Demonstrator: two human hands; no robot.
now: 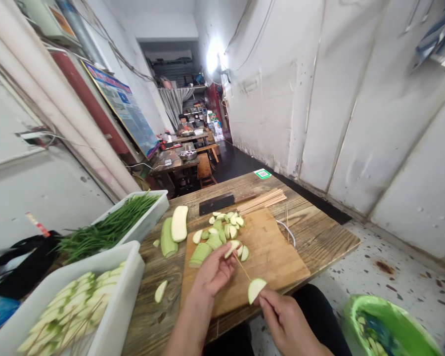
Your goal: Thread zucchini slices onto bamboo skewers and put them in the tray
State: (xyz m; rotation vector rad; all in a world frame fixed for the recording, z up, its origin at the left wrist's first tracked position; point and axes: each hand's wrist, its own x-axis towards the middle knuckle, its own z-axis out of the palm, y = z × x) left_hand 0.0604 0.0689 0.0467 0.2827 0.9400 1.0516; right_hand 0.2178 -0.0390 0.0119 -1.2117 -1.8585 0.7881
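1 skewer (242,268) above the cutting board (282,257) | left hand (217,273): fingers pinching 1 pale slice (231,248) at its far end | right hand (285,316): fingers pinching 1 half-round slice (256,290) at its near end | cut pieces (214,241) on board

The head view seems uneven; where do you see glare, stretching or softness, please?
Head view: the lamp blows out to white; head view: the green basin looks stretched near the corner; head view: the distant person lacks fine detail; head view: left hand and right hand read clearly.
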